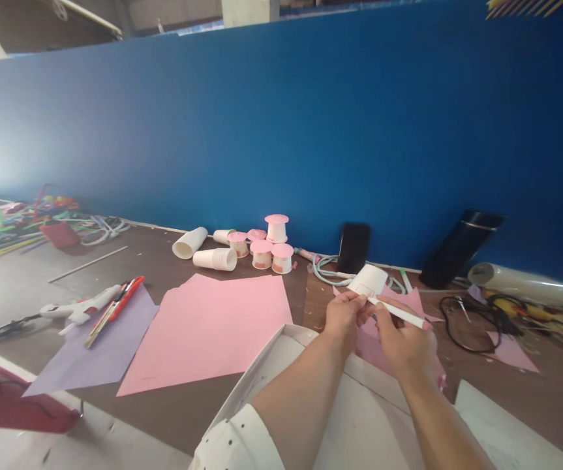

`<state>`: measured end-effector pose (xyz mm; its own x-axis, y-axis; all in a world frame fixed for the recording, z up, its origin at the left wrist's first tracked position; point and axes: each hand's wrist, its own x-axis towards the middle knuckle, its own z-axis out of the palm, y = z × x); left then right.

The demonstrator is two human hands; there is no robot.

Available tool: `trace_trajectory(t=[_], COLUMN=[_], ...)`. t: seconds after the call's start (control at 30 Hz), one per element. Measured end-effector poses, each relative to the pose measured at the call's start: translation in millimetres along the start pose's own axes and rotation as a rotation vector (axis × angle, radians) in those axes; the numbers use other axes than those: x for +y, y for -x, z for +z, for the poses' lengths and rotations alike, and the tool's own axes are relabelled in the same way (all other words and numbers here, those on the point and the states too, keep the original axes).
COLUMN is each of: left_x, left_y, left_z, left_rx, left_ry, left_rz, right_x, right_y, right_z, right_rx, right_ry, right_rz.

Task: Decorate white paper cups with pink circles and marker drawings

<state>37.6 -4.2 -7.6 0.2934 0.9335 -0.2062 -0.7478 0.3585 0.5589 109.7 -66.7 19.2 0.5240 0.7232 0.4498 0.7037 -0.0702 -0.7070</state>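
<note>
My left hand [346, 316] is closed on the rim of a white paper cup [369, 279], which is tipped on its side with faint orange lines on its wall. In my right hand [408, 339] is a white marker [401, 313] with a pink end, its tip close against the cup. Pink paper scraps [411, 300] lie beneath and behind my hands. Farther left stand several small paper cups with round pink paper tops [282, 250], one of them stacked above the others.
A pink sheet [213, 326] and a purple sheet [109, 352] cover the left side, with a red utility knife [115, 310] and glue gun [83, 303] on top. Nested white cups [215, 260] lie behind. A phone [353, 248] and black bottle [460, 248] lean on the blue partition [281, 130].
</note>
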Motion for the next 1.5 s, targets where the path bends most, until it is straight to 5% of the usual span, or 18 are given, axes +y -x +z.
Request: trace_trajectory(t=[1.5], left_x=[1.7], left_y=[2.0], left_z=[2.2], left_rx=[-0.011], left_ry=[-0.035], left_rz=[-0.042], right_x=[5.4], right_y=[-0.6], right_z=[3.3], right_rx=[0.084], right_ry=[0.011], right_rz=[-0.078])
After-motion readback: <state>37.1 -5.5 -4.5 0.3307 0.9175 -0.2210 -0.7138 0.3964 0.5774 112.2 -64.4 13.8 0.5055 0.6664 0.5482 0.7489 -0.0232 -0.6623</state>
